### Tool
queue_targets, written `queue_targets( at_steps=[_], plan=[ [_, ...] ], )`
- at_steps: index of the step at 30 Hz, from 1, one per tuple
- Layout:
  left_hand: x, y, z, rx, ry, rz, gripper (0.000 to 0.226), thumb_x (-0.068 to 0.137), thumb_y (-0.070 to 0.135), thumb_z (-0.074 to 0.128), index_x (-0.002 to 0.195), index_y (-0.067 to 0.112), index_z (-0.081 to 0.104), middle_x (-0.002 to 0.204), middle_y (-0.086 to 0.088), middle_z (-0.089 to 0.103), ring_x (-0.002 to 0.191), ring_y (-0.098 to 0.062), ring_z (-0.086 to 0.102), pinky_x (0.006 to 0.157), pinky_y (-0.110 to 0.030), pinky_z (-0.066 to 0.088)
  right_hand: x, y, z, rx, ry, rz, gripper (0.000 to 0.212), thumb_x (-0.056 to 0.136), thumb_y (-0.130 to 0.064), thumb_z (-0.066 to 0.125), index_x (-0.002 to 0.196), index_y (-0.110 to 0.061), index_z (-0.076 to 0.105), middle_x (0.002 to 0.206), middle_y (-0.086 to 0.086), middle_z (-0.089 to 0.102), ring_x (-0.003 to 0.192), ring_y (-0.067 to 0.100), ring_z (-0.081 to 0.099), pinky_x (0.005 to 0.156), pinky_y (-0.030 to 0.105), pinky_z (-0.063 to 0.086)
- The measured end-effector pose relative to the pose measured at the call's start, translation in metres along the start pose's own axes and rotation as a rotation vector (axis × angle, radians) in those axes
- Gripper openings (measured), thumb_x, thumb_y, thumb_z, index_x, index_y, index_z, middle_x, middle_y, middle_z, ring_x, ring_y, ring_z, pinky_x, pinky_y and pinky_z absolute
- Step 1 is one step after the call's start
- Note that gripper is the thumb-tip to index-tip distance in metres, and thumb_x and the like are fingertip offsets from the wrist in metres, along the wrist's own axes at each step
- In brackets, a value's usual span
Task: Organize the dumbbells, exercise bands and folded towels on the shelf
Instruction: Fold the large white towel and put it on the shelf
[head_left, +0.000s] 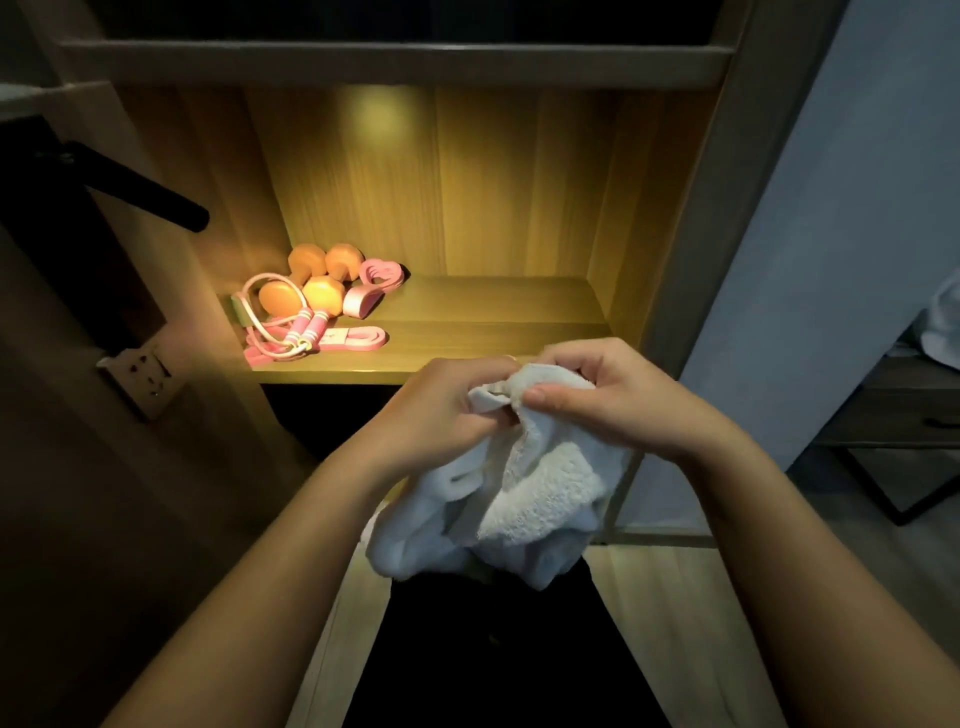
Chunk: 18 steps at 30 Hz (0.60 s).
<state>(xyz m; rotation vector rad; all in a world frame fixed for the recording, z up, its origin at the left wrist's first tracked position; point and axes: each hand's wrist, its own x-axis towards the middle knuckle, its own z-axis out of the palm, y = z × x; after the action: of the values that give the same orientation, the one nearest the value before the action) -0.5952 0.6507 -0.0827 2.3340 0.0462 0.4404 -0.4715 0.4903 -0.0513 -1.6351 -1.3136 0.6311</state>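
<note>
A white towel (524, 499) hangs crumpled in front of the lit wooden shelf (493, 312). My left hand (441, 410) and my right hand (608, 395) both pinch its top edge, close together, just before the shelf's front edge. At the shelf's left end lie two orange dumbbells (317, 283), side by side. Around them sit pink exercise bands: a looped pedal puller (371, 286) to their right, a flat band (353, 339) in front, and a skipping rope (298, 330) with pink handles.
An upper shelf board (395, 62) runs above. A black handle (140, 192) sticks out at left above a wall socket (145, 371). A grey wall panel (831, 260) stands at right, with a dark side table (898, 410) beyond it.
</note>
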Motion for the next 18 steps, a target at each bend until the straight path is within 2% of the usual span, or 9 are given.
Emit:
queue_targets(
  at_steps=[1, 3, 6, 9, 13, 16, 18],
  plan=[
    [0.006, 0.002, -0.005, 0.009, 0.042, 0.025, 0.010, 0.082, 0.022, 0.064, 0.092, 0.021, 0.068, 0.086, 0.005, 0.070, 0.082, -0.015, 0.065, 0.073, -0.043, 0.052, 0.002, -0.004, -0.006, 0.004, 0.009, -0.002, 0.008, 0.088, -0.026, 0.066, 0.090, -0.020, 0.070, 0.080, -0.010, 0.067, 0.074, 0.003, 0.061, 0.063, 0.017, 0.045],
    [0.018, 0.009, -0.018, -0.016, 0.182, 0.052, 0.007, 0.082, 0.021, 0.061, 0.085, 0.027, 0.065, 0.080, 0.005, 0.068, 0.077, -0.011, 0.062, 0.069, -0.032, 0.048, 0.008, -0.006, -0.016, 0.004, 0.049, 0.008, 0.026, 0.087, -0.033, 0.065, 0.094, -0.009, 0.068, 0.082, -0.002, 0.065, 0.074, 0.009, 0.060, 0.062, 0.020, 0.045],
    [0.038, 0.028, -0.045, 0.001, 0.390, 0.090, 0.011, 0.083, 0.021, 0.057, 0.086, 0.030, 0.061, 0.078, 0.010, 0.064, 0.073, -0.004, 0.058, 0.064, -0.025, 0.044, 0.018, -0.007, -0.025, 0.012, 0.087, 0.056, 0.047, 0.084, -0.040, 0.065, 0.097, 0.005, 0.062, 0.082, 0.010, 0.063, 0.073, 0.017, 0.061, 0.064, 0.026, 0.048],
    [0.058, 0.041, -0.078, 0.110, 0.530, 0.084, 0.008, 0.088, 0.018, 0.058, 0.090, 0.025, 0.062, 0.080, 0.013, 0.063, 0.075, -0.001, 0.057, 0.062, -0.021, 0.044, 0.025, -0.008, -0.039, -0.016, 0.133, 0.093, 0.040, 0.085, -0.036, 0.067, 0.099, 0.001, 0.067, 0.089, 0.012, 0.070, 0.080, 0.020, 0.067, 0.071, 0.032, 0.055],
    [0.077, 0.053, -0.119, 0.231, 0.679, 0.051, 0.010, 0.094, 0.013, 0.059, 0.093, 0.023, 0.062, 0.086, 0.005, 0.062, 0.081, -0.010, 0.058, 0.059, -0.016, 0.041, 0.031, -0.007, -0.062, -0.147, 0.206, 0.131, 0.031, 0.090, -0.024, 0.066, 0.099, 0.006, 0.066, 0.100, 0.022, 0.065, 0.087, 0.031, 0.065, 0.074, 0.034, 0.053],
    [0.088, 0.061, -0.141, 0.295, 0.743, 0.027, 0.007, 0.094, 0.015, 0.059, 0.097, 0.020, 0.063, 0.089, 0.001, 0.063, 0.085, -0.016, 0.059, 0.061, -0.022, 0.043, 0.038, -0.017, -0.075, -0.213, 0.283, 0.132, 0.033, 0.088, -0.026, 0.069, 0.091, 0.007, 0.062, 0.096, 0.022, 0.065, 0.083, 0.027, 0.063, 0.073, 0.036, 0.053],
    [0.092, 0.069, -0.156, 0.335, 0.780, 0.020, 0.007, 0.095, 0.018, 0.058, 0.098, 0.021, 0.063, 0.089, 0.000, 0.064, 0.086, -0.018, 0.060, 0.065, -0.028, 0.049, 0.044, -0.036, -0.085, -0.234, 0.375, 0.077, 0.032, 0.086, -0.027, 0.070, 0.082, 0.003, 0.060, 0.085, 0.018, 0.063, 0.078, 0.024, 0.061, 0.068, 0.036, 0.053]
  ],
)
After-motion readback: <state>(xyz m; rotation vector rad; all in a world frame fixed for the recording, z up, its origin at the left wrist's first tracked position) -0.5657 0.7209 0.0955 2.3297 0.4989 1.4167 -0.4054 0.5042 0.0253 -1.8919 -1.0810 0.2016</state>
